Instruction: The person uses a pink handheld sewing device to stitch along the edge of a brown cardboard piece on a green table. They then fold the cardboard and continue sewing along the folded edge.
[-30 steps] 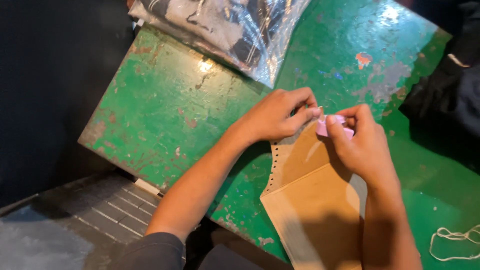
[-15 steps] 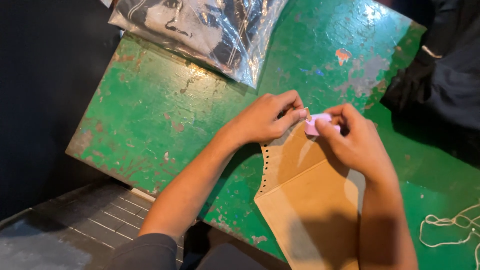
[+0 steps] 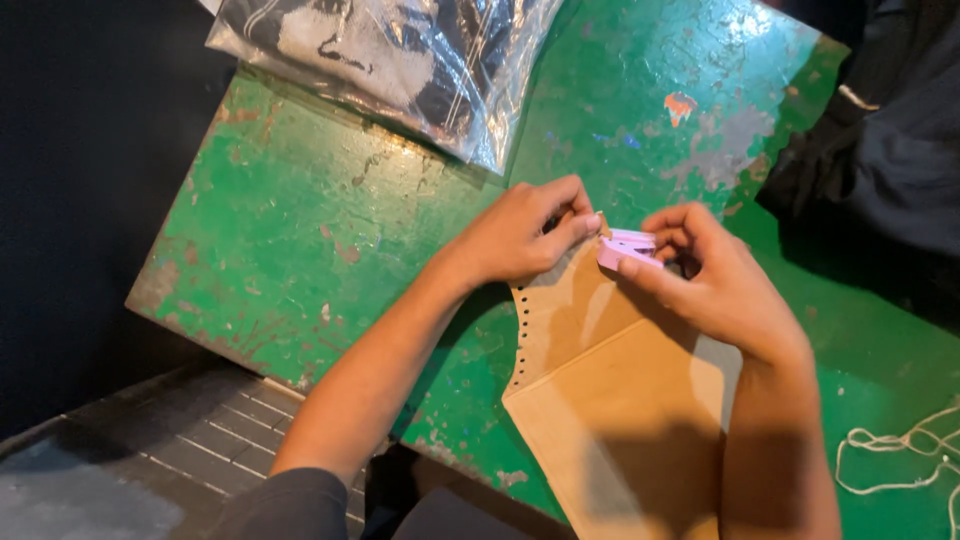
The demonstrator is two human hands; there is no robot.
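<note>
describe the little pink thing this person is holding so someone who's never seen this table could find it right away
Start at the worn green table and find the brown paper sheets with a punched edge near its front. At their top corner the left hand and right hand meet, and the small pink clip-like piece sits in the right fingers. It is the only pink thing there, far smaller than the clear bag of dark clothing behind.

Matt brown paper envelope [image 3: 620, 400] lies on a chipped, glossy green-painted table [image 3: 300, 230] beside a shiny plastic bag [image 3: 400, 60].
</note>
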